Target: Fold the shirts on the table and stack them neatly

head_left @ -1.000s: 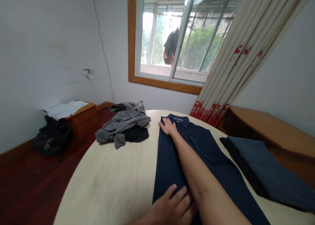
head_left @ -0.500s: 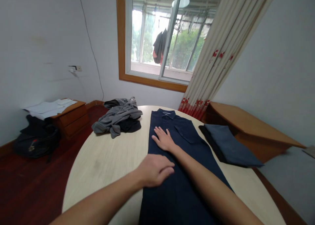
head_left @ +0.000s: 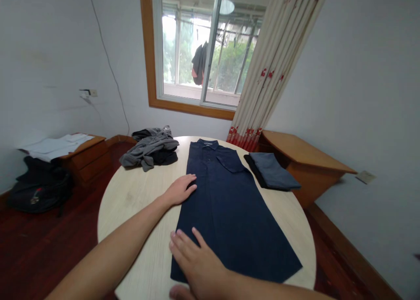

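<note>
A dark navy collared shirt lies flat on the round pale table, its collar toward the window and one short sleeve folded over its upper part. My left hand rests at the shirt's left edge, fingers on the cloth and thumb apart, holding nothing. Nearer to me, my right hand is over the lower left part of the shirt, palm down with fingers spread. Whether its palm presses on the cloth I cannot tell.
A crumpled heap of grey and black clothes is at the table's back left. Folded dark clothes lie at the right edge, beside a wooden desk. Left stand a small cabinet with papers and a black bag.
My right hand has come down from the shirt's upper part to its lower left. My left hand has moved up and left to the shirt's edge. The view has shifted, showing the hem.
</note>
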The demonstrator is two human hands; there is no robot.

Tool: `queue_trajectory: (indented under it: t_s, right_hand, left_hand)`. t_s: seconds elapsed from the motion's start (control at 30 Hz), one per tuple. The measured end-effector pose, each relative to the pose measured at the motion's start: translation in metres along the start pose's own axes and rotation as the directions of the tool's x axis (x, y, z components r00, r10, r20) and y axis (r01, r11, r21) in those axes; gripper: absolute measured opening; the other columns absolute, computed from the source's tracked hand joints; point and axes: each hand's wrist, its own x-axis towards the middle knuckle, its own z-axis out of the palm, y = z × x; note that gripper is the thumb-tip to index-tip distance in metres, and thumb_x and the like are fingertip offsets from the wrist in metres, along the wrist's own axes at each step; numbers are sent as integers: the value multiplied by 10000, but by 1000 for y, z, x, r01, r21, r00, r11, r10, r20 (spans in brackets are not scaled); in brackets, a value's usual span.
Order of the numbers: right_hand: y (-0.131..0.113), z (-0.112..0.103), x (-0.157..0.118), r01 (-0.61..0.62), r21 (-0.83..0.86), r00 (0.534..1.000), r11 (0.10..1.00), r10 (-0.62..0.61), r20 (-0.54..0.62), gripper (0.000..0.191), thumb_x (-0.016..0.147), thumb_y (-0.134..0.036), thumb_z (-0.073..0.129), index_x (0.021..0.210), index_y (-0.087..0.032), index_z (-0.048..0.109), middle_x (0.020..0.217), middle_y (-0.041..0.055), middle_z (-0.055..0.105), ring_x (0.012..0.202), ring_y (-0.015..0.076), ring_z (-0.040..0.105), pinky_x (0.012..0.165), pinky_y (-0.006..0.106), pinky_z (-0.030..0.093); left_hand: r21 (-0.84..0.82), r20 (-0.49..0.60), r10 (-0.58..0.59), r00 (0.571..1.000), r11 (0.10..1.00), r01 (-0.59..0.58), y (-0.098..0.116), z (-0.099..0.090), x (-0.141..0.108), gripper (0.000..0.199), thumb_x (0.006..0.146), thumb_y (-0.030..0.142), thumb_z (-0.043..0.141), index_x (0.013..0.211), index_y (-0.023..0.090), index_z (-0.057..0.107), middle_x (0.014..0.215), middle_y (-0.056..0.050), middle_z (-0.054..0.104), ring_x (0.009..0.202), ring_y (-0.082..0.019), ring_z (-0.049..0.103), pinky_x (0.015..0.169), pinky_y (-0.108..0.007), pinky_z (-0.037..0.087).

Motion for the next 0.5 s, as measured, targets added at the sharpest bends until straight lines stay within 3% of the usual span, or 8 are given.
queue_trajectory:
  t_s: [0.1, 0.17, 0.2, 0.27, 0.33, 0.4, 0.43, 0.5]
  right_hand:
    - [-13, 7, -20, 63, 44, 998, 997, -63, 7, 672, 988, -526, 396, 1573, -242, 226, 1600, 100, 267, 1494, 262, 230, 1227, 529, 73]
    - [-6, -12, -34, -18, 41, 996, 999, 21, -86, 686, 970, -545, 432, 1563, -246, 262, 1602, 88, 280, 1494, 256, 230, 1232, 503, 85]
    - [3, -27, -43, -129, 25, 976, 991, 132, -176, 645, 985, -522, 401, 1556, -246, 286, 1604, 79, 285, 1497, 252, 222, 1232, 503, 81]
    - [33, -58, -64, -405, 15, 859, 914, 386, -335, 575, 998, -491, 361, 1511, -231, 390, 1578, 87, 352, 1482, 258, 263, 1225, 506, 122]
    - [70, -82, -90, -685, 4, 655, 728, 619, -434, 567, 973, -452, 422, 1447, -147, 479, 1524, 157, 425, 1443, 292, 342, 1197, 482, 226]
    - [105, -93, -117, -854, -3, 458, 520, 750, -478, 548, 934, -388, 499, 1383, -75, 528, 1443, 234, 488, 1356, 321, 457, 1128, 439, 345]
    - [118, -95, -130, -890, -12, 406, 456, 778, -479, 536, 909, -374, 541, 1350, -68, 550, 1384, 251, 532, 1307, 331, 503, 1089, 428, 385]
    - [135, -95, -148, -912, -26, 371, 410, 794, -482, 490, 867, -380, 604, 1259, -85, 608, 1274, 254, 597, 1214, 339, 569, 1008, 406, 442]
  left_hand:
    - [89, 78, 8, 997, 996, -15, 1, 1, -2, 561, 982, 476, 399, 1400, 122, 519, 1514, -135, 437, 1423, -264, 369, 1193, -450, 253]
    - [124, 109, 6, 994, 992, -19, 3, 1, -3, 571, 982, 493, 401, 1417, 137, 501, 1540, -130, 397, 1441, -274, 335, 1196, -485, 223]
    - [135, 122, 7, 992, 991, -24, 4, 1, -4, 576, 981, 501, 402, 1423, 144, 494, 1549, -128, 381, 1448, -276, 322, 1198, -494, 210]
    - [148, 145, 18, 989, 988, -39, 7, 1, -6, 586, 980, 514, 403, 1431, 148, 486, 1561, -128, 358, 1456, -274, 305, 1201, -492, 191]
    - [154, 164, 28, 986, 987, -54, 11, 0, -7, 607, 979, 532, 404, 1440, 142, 477, 1570, -130, 341, 1462, -270, 291, 1204, -474, 179]
    - [157, 204, 37, 978, 985, -70, 14, 0, -8, 645, 976, 563, 400, 1463, 141, 449, 1585, -130, 308, 1473, -268, 262, 1207, -455, 167]
    - [161, 233, 39, 972, 984, -78, 15, 0, -8, 671, 973, 585, 395, 1479, 146, 425, 1593, -130, 284, 1482, -268, 238, 1209, -452, 156]
    - [180, 295, 37, 955, 979, -93, 16, 1, -9, 732, 964, 638, 376, 1516, 158, 363, 1610, -132, 222, 1499, -278, 175, 1209, -459, 131]
